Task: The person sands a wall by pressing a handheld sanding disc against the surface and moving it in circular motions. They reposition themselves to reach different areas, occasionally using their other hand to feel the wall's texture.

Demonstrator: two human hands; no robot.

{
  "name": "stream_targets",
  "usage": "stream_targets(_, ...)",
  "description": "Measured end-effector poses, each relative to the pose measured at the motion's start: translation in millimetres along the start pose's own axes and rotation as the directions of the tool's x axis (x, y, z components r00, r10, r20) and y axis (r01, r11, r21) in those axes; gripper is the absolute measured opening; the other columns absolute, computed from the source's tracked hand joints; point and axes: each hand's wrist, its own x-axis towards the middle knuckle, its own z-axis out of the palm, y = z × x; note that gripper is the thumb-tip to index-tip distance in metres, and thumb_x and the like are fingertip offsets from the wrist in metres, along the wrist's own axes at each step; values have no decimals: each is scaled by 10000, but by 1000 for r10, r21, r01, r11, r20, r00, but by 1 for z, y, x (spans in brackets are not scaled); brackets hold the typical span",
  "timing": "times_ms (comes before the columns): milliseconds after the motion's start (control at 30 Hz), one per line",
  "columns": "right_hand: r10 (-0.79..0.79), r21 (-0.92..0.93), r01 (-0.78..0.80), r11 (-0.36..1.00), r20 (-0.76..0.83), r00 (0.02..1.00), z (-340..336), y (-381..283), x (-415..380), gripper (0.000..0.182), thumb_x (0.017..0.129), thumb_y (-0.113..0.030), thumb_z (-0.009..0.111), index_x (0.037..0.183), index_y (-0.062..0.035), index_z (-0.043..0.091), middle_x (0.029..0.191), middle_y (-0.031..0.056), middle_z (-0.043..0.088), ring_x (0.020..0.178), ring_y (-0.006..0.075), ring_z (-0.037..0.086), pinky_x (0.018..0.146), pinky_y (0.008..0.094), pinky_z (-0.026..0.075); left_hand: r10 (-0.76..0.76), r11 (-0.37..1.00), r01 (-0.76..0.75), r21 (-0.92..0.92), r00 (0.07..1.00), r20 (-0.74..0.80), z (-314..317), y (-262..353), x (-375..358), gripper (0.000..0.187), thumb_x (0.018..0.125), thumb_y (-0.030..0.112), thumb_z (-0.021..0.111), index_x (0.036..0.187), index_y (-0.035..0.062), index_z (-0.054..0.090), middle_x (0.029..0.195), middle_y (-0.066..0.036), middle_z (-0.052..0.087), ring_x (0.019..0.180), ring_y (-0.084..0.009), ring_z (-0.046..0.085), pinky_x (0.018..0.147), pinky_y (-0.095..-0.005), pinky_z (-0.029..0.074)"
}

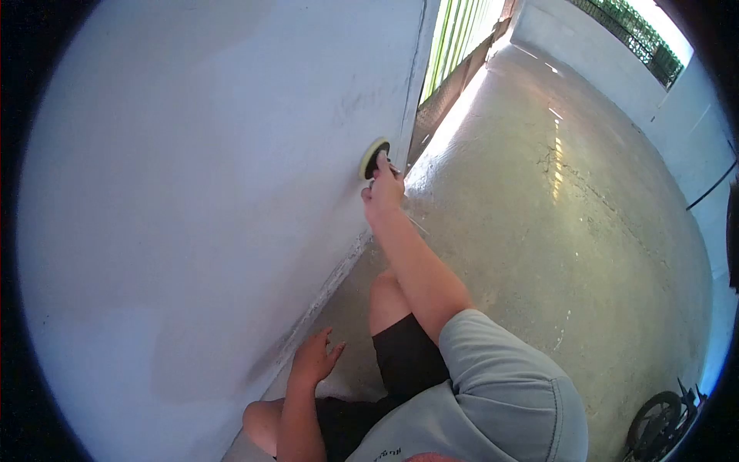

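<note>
My right hand (pixel 385 191) is closed around the dark back of a round hand pad (pixel 372 159), which has a pale yellow foam-like face. The pad's face is turned to the white wall (pixel 215 177) and appears to rest against it, near the wall's far end. Some of my fingers are hidden behind the pad and my hand. Low by the foot of the wall, my left hand (pixel 314 359) hangs in front of my knee with its fingers apart and nothing in it.
A worn strip (pixel 331 285) runs along the wall's base. Cracked concrete floor (pixel 570 254) spreads to the right. Beyond the wall's end stands a barred gate (pixel 462 38). A motorcycle or bicycle wheel (pixel 654 423) shows at the lower right. Dark smudges mark the wall above the pad.
</note>
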Motion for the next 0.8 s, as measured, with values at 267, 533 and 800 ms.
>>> stream_targets(267,-314,-41,330,943,217,924,1,8,21,434,860,-347,752,1110,-106,492,819,-23,524,640,54,392,468,246,283,-28,999,30,-37,999,41,-1,2,3,543,879,384,665,1314,85,535,1138,-160,652,1085,-329,606,930,-429,473)
stream_targets(533,-384,-31,424,905,368,847,16,-5,-34,363,877,-317,741,1074,-112,515,780,-30,518,631,49,427,476,214,292,-45,999,44,12,997,68,2,1,8,546,870,394,676,1295,81,537,1102,-164,662,1062,-341,611,914,-438,481)
stream_targets(800,-215,-84,226,970,123,969,4,4,2,390,890,-326,722,1092,-109,469,780,-7,522,603,57,408,454,216,294,-45,999,45,1,997,63,1,1,6,544,874,400,669,1298,84,541,1104,-172,662,1058,-347,617,905,-438,485)
